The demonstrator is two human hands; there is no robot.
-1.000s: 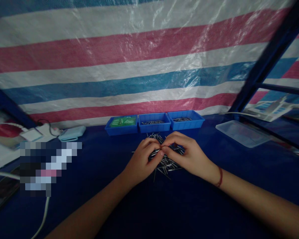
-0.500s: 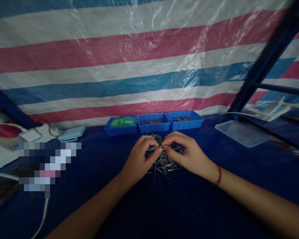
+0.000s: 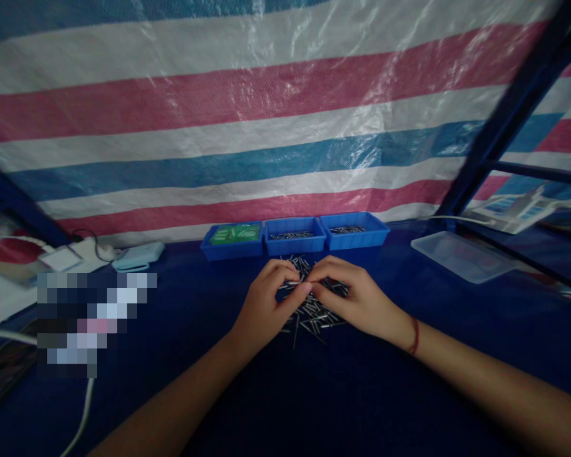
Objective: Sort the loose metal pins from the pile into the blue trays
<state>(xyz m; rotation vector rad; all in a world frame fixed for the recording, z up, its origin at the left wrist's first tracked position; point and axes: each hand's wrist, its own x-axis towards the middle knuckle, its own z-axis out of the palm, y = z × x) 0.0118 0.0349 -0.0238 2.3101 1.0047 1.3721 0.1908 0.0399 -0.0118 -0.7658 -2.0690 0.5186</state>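
Observation:
My left hand (image 3: 262, 303) and my right hand (image 3: 358, 291) meet fingertip to fingertip over a pile of thin metal pins (image 3: 316, 314). Between thumb and forefinger the left hand pinches a slim metal pin (image 3: 294, 283), lying roughly level and mostly hidden by the fingers. The right thumb and forefinger close around its other end. Loose pins are scattered on the dark blue tabletop (image 3: 285, 393) beneath and around both hands.
Behind the pile stand three blue trays: a left one (image 3: 208, 252) with green packets, and a middle one (image 3: 295, 245) and right one (image 3: 359, 239) with metal pins. A clear plastic lid (image 3: 461, 257) lies right. A light blue case (image 3: 140, 255) and white cable (image 3: 86, 406) are left.
The fingertips have drawn slightly closer around the pin, and less of it shows. Both hands otherwise keep their place; trays and pile are the same.

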